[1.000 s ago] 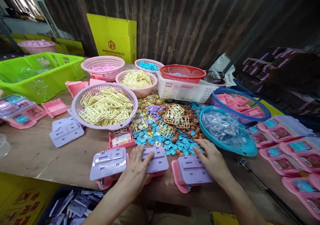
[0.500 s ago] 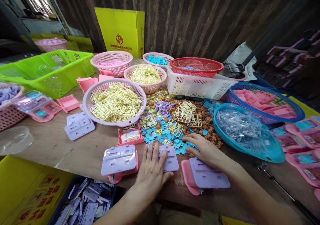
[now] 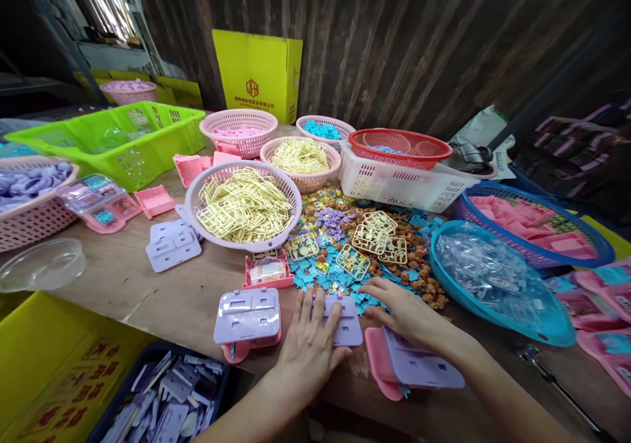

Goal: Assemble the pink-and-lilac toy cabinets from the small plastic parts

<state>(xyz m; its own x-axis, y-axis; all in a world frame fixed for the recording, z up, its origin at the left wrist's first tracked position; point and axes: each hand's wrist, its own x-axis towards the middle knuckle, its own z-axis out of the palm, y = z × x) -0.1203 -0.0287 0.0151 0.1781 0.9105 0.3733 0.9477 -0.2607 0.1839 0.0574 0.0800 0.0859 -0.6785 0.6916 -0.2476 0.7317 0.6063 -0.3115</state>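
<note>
Hands mid-assembly: left hand (image 3: 308, 351) flat and open, pressing lilac plate (image 3: 340, 311) on worktop (image 3: 148, 292) edge. Right hand (image 3: 401, 308) loosely open, fingertips in blue chips (image 3: 320, 272), nothing gripped. Next, likely: pinch one chip, seat it in plate.
</note>
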